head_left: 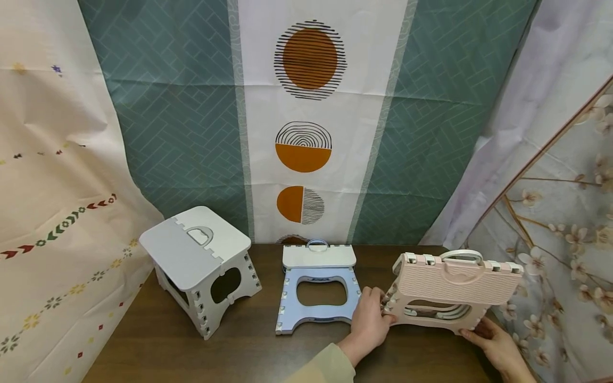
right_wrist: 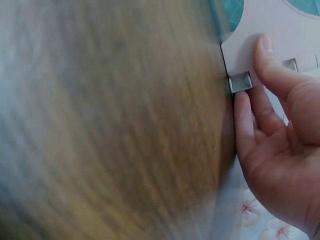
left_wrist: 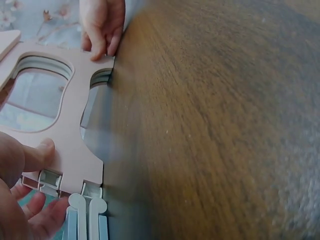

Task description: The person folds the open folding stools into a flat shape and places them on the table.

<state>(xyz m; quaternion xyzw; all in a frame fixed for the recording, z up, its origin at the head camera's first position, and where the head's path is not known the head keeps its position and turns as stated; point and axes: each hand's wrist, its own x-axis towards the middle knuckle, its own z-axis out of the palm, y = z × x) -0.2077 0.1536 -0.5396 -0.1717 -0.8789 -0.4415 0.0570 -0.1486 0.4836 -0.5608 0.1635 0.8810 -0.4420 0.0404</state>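
A pink folding stool (head_left: 426, 282), largely folded flat, leans upright at the right of the table. Its top panel hangs over the upper part of the leg frame, and a pale carrying handle (head_left: 462, 254) arches above. My left hand (head_left: 372, 319) grips the stool's lower left side, thumb on the pink face and fingers behind the hinged edge, as the left wrist view shows. At the lower right corner, my right hand (head_left: 495, 343) pinches the frame; in the right wrist view its thumb (right_wrist: 267, 55) presses the face while fingers curl beneath the edge.
A blue and white folding stool (head_left: 318, 311) lies folded beside my left hand. At the left, a grey and white stool (head_left: 191, 250) stands unfolded on the brown wooden table (head_left: 230, 356). Patterned cloths (head_left: 182, 106) hang behind the table and along both sides.
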